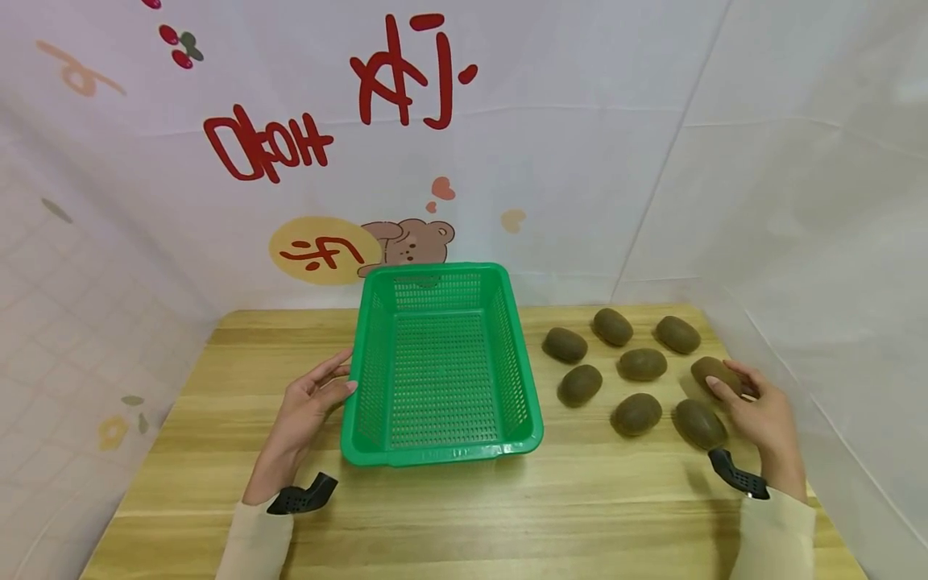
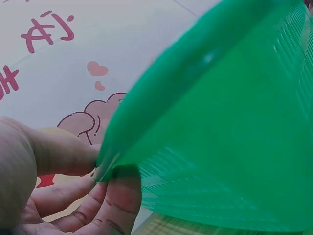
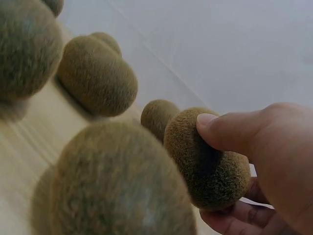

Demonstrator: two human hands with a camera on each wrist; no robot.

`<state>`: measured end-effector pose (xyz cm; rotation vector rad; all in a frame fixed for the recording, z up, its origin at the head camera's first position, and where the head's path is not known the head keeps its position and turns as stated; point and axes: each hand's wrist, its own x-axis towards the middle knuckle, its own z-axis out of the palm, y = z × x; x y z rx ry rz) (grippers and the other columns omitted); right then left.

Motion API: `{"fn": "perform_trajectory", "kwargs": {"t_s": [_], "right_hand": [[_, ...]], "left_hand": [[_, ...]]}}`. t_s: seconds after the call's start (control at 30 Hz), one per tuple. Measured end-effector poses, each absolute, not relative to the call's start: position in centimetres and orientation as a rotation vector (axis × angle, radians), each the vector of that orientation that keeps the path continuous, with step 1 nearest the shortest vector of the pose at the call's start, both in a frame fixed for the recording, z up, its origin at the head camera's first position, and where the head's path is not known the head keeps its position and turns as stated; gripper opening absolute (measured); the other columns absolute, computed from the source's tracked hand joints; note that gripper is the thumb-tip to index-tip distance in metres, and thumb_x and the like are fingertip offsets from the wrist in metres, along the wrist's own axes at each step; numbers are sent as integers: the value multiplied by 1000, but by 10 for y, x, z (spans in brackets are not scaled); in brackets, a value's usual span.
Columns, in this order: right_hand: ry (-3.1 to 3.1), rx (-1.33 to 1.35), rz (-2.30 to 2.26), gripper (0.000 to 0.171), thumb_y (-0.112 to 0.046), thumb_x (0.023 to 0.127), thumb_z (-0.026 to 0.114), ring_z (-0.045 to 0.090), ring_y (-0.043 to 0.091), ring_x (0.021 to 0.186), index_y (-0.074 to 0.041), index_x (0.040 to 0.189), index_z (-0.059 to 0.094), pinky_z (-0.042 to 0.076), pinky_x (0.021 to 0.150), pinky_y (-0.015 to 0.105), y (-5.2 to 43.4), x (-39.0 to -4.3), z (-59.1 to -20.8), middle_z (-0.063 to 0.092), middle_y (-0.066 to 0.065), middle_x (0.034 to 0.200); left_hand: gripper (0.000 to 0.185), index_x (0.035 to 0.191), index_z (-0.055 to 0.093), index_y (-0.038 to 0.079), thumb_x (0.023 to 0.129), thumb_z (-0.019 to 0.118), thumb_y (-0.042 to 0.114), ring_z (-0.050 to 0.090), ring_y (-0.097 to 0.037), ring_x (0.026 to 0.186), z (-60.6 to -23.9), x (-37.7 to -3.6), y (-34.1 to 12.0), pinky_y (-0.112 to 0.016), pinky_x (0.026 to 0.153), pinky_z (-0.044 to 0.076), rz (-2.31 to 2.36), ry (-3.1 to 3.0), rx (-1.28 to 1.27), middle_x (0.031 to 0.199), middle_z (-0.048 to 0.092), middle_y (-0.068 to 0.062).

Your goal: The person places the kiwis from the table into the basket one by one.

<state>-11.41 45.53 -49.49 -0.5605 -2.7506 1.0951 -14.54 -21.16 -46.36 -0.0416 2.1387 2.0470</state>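
Observation:
An empty green plastic basket (image 1: pixel 377 354) stands in the middle of the wooden table. My left hand (image 1: pixel 313 401) holds its left rim; in the left wrist view the thumb and fingers (image 2: pixel 117 200) pinch the basket's edge (image 2: pixel 161 103). To the right lie several brown kiwis, such as one (image 1: pixel 580 384) near the basket. My right hand (image 1: pixel 754 403) grips the rightmost kiwi (image 1: pixel 709 370), with the thumb on top and fingers beneath it (image 3: pixel 208 161) in the right wrist view. Another kiwi (image 1: pixel 698 422) lies just left of that hand.
White sheets with red lettering and a bear drawing wall in the table at the back and both sides. The right sheet hangs close behind my right hand. Bare wood (image 1: pixel 507 515) stretches along the table's front edge.

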Motion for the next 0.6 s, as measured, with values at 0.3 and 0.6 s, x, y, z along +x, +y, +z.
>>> {"fn": "perform_trajectory", "kwargs": {"t_s": [0.3, 0.6], "right_hand": [[-2729, -536, 1070, 71, -57, 96, 64, 45, -8, 100, -20, 155, 48, 42, 72, 5, 443, -115, -475, 53, 27, 147], [-2686, -425, 1131, 70, -53, 97, 64, 44, -21, 93, -17, 155, 48, 45, 73, 2, 422, -119, -460, 53, 27, 144]], "left_hand": [[64, 157, 43, 10, 98, 70, 11, 63, -3, 102, -461, -150, -208, -18, 85, 56, 2097, 2094, -43, 125, 59, 2], [65, 158, 40, 10, 100, 68, 15, 66, -2, 101, -462, -144, -211, -17, 86, 56, 2062, 2091, -80, 127, 58, 5]]}}
